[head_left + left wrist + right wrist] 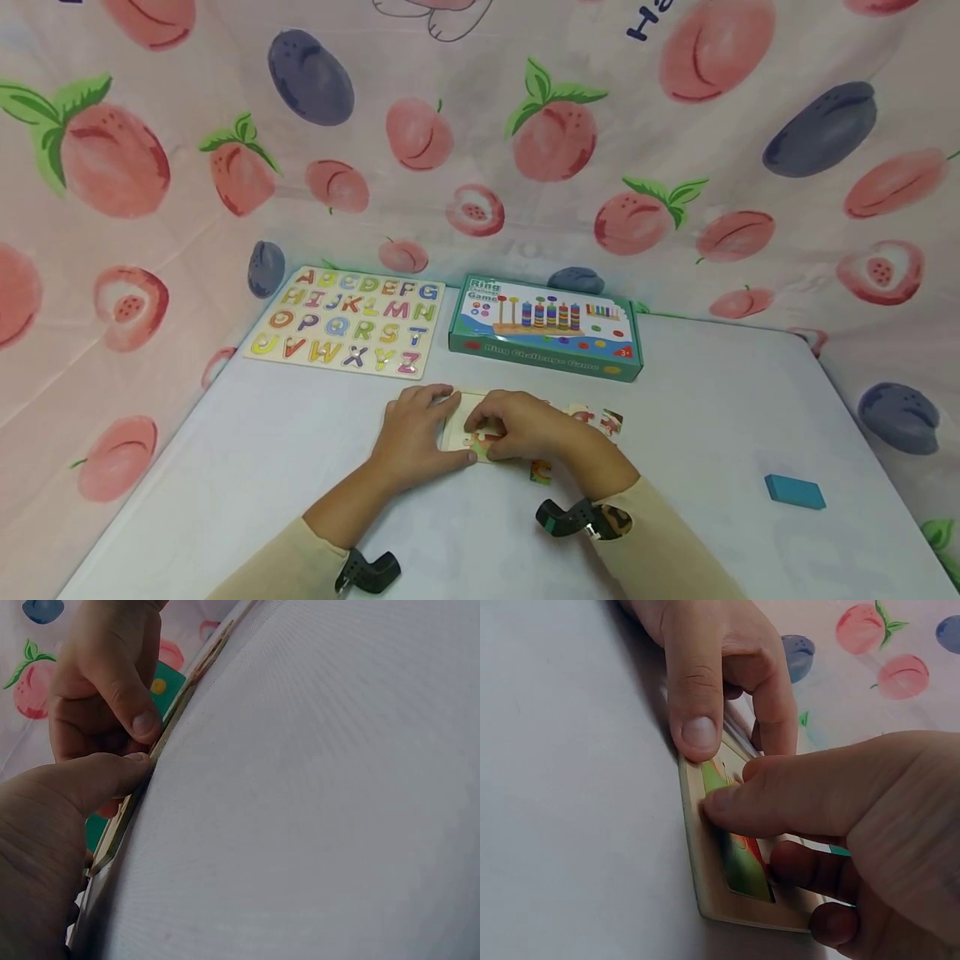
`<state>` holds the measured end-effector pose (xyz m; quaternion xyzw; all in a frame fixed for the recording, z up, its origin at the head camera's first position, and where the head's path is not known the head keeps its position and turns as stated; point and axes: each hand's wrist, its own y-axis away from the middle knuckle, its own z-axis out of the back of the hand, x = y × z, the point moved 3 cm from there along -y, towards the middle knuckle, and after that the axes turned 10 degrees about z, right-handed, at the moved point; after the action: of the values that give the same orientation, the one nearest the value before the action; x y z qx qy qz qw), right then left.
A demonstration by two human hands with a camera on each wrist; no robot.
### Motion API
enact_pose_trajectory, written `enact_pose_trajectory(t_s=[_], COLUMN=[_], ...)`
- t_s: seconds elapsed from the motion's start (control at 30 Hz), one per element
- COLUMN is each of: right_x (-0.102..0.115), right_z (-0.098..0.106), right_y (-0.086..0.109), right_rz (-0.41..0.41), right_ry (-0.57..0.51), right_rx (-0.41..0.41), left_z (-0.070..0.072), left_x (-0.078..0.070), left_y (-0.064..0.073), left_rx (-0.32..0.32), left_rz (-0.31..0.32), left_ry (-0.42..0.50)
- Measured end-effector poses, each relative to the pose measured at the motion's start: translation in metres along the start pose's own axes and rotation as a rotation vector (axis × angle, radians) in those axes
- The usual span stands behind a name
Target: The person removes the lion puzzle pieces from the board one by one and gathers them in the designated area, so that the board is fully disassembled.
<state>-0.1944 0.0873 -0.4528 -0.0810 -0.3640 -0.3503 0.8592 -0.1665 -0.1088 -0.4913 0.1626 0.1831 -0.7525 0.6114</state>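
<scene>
A small wooden puzzle board [459,417] lies on the table between both hands, with picture pieces set in its recess. My left hand [412,433] holds the board at its left side, thumb on the near edge and fingers round the far side. The right hand [525,425] reaches over the board. In the right wrist view its thumb and fingers pinch a green-and-red puzzle piece [748,874] in the recess, partly hidden by the fingers. Loose puzzle pieces [611,421] lie right of the board, some behind the right wrist, and another loose piece [540,472] lies nearer.
At the back left lies an alphabet board [318,340] with coloured letters. Beside it is a green Ring Challenge Game box [546,357]. A blue block [795,492] sits far to the right on the white table [712,417]. A fruit-patterned cloth [480,150] hangs behind.
</scene>
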Motion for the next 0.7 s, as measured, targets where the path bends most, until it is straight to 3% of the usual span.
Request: enact_pose_trajectory(t_s=[0.47, 0.7], right_x=[0.0016, 0.0012], right_z=[-0.0042, -0.0059], right_y=[0.0015, 0.0028], right_rz=[0.0, 0.007], right_ry=[0.085, 0.063], right_rx=[-0.004, -0.01], left_z=[0.0001, -0.0005], left_x=[0.0002, 0.0012], left_y=[0.0002, 0.0006], left_rx=[-0.007, -0.005], left_rz=[-0.007, -0.008], left_ry=[0.001, 0.006])
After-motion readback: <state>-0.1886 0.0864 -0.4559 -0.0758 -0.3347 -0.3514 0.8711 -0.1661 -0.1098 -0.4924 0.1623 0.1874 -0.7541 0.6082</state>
